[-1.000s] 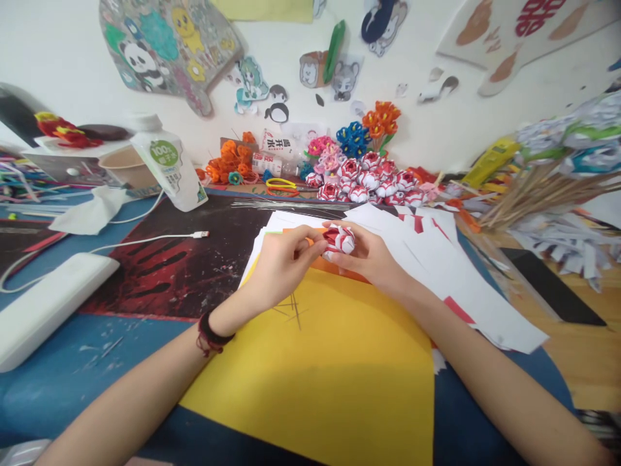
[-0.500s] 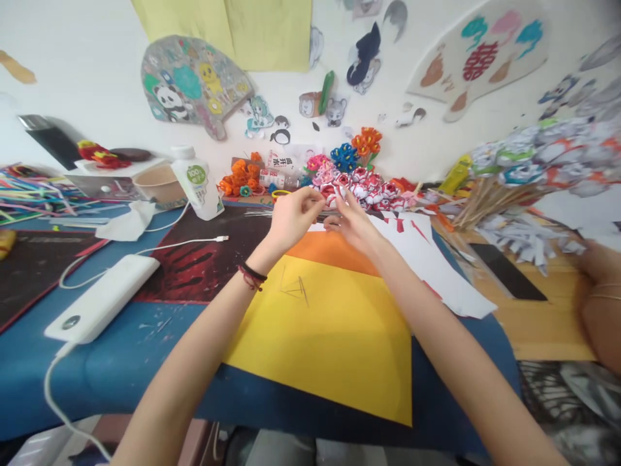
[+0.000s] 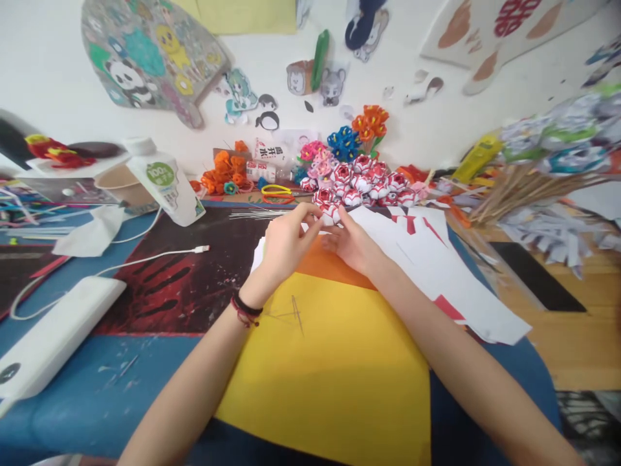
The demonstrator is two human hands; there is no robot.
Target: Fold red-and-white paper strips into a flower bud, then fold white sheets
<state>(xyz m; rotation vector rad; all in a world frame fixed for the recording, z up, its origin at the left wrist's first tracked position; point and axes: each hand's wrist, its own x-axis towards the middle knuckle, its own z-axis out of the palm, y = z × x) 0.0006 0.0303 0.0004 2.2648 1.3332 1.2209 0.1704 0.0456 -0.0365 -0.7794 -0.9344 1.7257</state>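
Note:
A small red-and-white paper flower [image 3: 330, 214] is between my two hands, above the far end of the paper sheets. My left hand [image 3: 294, 234] pinches its left side with thumb and forefinger. From the right, my right hand [image 3: 356, 244] has its thumb against the flower and its other fingers curled below. Fingers hide part of the flower. Under my forearms lies a yellow sheet [image 3: 330, 362] with a few thin wires [image 3: 295, 314] on it, and an orange sheet [image 3: 334, 268] shows beyond. Just behind my hands is a heap of similar red-and-white flowers [image 3: 363, 181].
Thin metal wires [image 3: 257, 213] and yellow-handled scissors [image 3: 276, 191] lie behind my left hand. White paper [image 3: 402, 252] with red scraps spreads to the right. A white bottle [image 3: 165, 184], a cable [image 3: 145, 255] and a white power bank [image 3: 63, 330] are on the left.
The view has moved closer and tilted down. My hands stay together, and the flower between them shows more clearly. A person's arm at the right edge has left the view.

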